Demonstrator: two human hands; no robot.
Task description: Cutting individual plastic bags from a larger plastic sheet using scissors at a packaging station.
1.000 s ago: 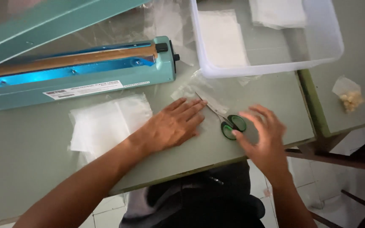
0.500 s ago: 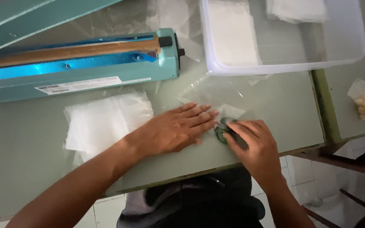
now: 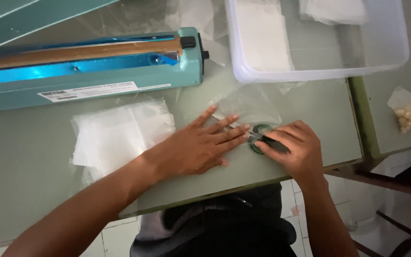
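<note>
My left hand (image 3: 197,145) lies flat on the grey-green table (image 3: 24,166), fingers spread, pressing the edge of a clear plastic bag (image 3: 250,102). Fingertips reach toward a small pair of scissors with green handles (image 3: 261,135). My right hand (image 3: 295,150) covers the scissors' handles, its fingers curled around them. The blades are mostly hidden under my left fingers and the bag.
A teal heat sealer (image 3: 91,69) stretches along the back left. A stack of clear bags (image 3: 120,133) lies left of my left hand. A translucent white tub (image 3: 319,71) holding white sheets stands at the back right. A small bag of pale pieces (image 3: 405,112) rests on the neighbouring surface.
My right hand moved left onto the scissors' handles and closed around them. My left hand stayed flat on the bag, shifting slightly toward the scissors.
</note>
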